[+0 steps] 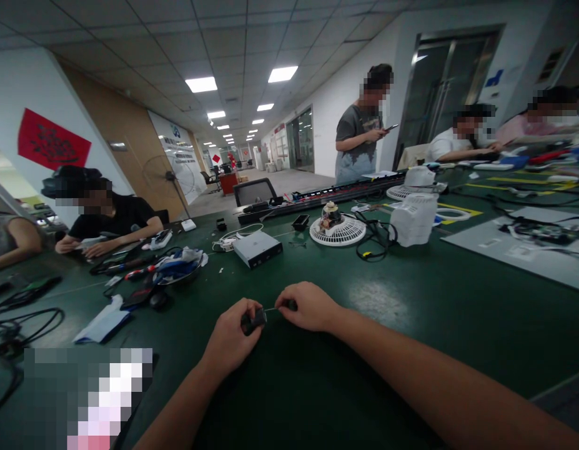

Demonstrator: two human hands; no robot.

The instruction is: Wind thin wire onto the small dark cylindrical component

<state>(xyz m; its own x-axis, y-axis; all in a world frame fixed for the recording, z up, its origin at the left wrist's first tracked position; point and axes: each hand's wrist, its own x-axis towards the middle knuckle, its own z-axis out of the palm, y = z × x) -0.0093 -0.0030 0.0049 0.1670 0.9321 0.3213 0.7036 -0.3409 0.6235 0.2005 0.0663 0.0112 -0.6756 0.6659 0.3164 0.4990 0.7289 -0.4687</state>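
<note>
In the middle of the head view, above the green table [312,369], my left hand [233,331] is closed around a small black block [257,317], which looks like a little plastic housing. My right hand [310,305] faces it from the right, fingers pinched on what looks like a small screwdriver [270,309]. Only its thin metal shaft shows clearly, pointing left at the block; the fingers hide most of the handle. Whether the tip touches the block I cannot tell. Beyond both hands lies a grey-and-black box-shaped drive [257,250].
Farther back are a white fan grille with a motor [338,230], a white plastic housing [415,220] and black cables [380,237]. On the left lie a blue cloth bundle [179,265], a pale folded cloth [102,320] and a pixelated screen. Several people are around the table.
</note>
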